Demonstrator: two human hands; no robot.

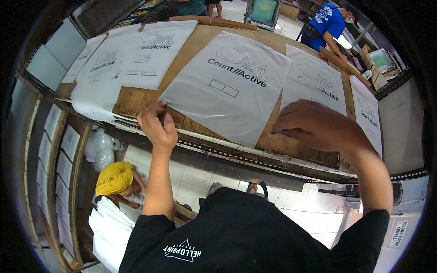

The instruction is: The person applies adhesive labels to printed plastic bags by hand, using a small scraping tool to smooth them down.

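A white plastic bag (195,77) with black and grey print lies tilted on the brown wooden board (136,99) before me. At its near left corner is my left hand (157,125), fingers curled and thumb apart from them, the fingertips at or just beside the corner. Smeared by motion, my right hand (318,125) hovers over the board, right of that bag's near corner. Its fingers bend inward; whether they hold anything is hidden. Behind this hand lies another printed white bag (314,73), partly covered by it.
More printed bags (154,54) overlap at the left, and one (366,113) lies at the far right. A perforated metal rail (218,151) edges the table. A person in yellow (114,179) crouches below left; another in blue (325,25) works at the back right. Racks (59,173) stand left.
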